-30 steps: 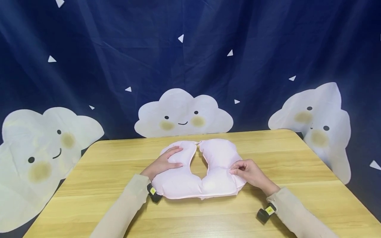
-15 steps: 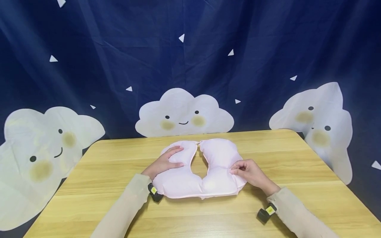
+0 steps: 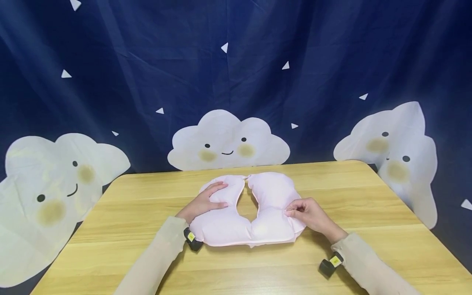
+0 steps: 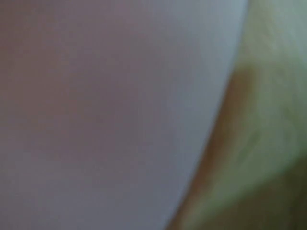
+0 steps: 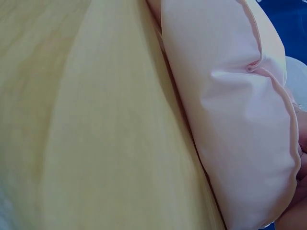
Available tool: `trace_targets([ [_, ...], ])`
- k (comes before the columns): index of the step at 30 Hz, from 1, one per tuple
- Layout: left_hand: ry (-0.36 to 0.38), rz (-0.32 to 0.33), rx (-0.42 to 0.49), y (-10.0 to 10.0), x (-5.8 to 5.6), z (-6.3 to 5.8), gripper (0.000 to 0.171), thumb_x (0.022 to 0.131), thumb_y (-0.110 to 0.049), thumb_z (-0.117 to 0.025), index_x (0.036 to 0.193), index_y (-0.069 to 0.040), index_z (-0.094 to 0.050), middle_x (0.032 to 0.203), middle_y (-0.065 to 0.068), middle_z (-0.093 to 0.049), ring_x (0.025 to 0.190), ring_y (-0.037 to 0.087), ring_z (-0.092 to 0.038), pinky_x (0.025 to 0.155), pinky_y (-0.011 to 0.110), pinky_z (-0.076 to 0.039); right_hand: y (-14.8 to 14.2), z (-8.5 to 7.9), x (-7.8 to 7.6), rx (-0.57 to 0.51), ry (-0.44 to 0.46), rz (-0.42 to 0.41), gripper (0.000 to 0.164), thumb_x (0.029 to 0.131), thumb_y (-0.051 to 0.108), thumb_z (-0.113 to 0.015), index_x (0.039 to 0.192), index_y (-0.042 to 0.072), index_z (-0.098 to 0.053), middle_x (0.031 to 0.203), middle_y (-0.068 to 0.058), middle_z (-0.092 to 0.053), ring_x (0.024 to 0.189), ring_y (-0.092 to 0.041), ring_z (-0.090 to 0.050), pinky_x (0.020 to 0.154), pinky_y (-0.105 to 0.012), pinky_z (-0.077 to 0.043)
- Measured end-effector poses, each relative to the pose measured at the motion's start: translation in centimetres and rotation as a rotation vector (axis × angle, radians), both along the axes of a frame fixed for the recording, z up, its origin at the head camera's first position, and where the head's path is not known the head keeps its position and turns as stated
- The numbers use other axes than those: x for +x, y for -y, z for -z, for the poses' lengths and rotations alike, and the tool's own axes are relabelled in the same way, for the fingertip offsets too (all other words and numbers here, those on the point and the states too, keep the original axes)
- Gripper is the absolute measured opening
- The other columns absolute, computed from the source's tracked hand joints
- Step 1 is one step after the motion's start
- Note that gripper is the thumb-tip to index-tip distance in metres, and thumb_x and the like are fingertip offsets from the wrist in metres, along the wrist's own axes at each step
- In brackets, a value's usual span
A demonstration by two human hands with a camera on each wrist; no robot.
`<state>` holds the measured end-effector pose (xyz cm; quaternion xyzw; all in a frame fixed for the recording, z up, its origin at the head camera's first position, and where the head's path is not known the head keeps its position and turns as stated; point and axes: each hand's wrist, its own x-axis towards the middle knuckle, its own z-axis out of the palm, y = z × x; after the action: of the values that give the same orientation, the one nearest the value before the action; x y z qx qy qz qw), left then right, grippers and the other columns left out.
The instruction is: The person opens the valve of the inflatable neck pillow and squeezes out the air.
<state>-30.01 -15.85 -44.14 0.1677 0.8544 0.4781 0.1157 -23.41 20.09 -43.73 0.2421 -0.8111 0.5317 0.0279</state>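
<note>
A pale pink inflated neck pillow [image 3: 228,229] lies on the wooden table, its opening facing the far edge. My left hand [image 3: 202,203] rests on the pillow's left side with fingers and thumb spread over it. On the right side, my right hand [image 3: 309,211] pinches a small spot on the pillow's top between thumb and forefinger; what it pinches is hidden by the fingertips. The left wrist view is filled mostly by the blurred pillow surface [image 4: 105,120]. In the right wrist view the pillow's puffed side and wavy seam [image 5: 261,62] show, with part of my right hand [image 5: 301,158] at the edge.
The wooden table [image 3: 368,213] has rounded far corners. Behind it hangs a dark blue curtain [image 3: 184,73] printed with smiling clouds and small white triangles. A black wrist camera [image 3: 192,239] sits against the pillow's near left corner.
</note>
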Motion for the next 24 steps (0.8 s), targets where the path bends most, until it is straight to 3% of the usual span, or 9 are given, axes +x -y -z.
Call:
trace_targets([
  [14, -0.022, 0.004, -0.009, -0.03, -0.31, 0.42, 0.071, 0.076, -0.037, -0.077, 0.140, -0.026, -0.047, 0.154, -0.002, -0.024, 0.144, 0.027, -0.013, 0.112, 0.058, -0.009, -0.02, -0.01, -0.04, 0.000, -0.017, -0.011, 0.004, 0.080, -0.005, -0.068, 0.082, -0.003, -0.071, 0.073, -0.005, -0.065, 0.065, -0.001, -0.052, 0.057, -0.018, -0.046],
  [24, -0.009, -0.013, -0.004, 0.03, -0.24, 0.55, 0.071, 0.075, -0.038, -0.078, 0.138, -0.028, -0.048, 0.154, -0.007, -0.025, 0.144, 0.022, -0.014, 0.114, 0.053, -0.008, -0.12, 0.47, -0.38, 0.013, -0.013, -0.013, 0.007, 0.081, -0.006, -0.067, 0.080, 0.000, -0.071, 0.070, -0.001, -0.063, 0.064, -0.001, -0.049, 0.055, -0.017, -0.044],
])
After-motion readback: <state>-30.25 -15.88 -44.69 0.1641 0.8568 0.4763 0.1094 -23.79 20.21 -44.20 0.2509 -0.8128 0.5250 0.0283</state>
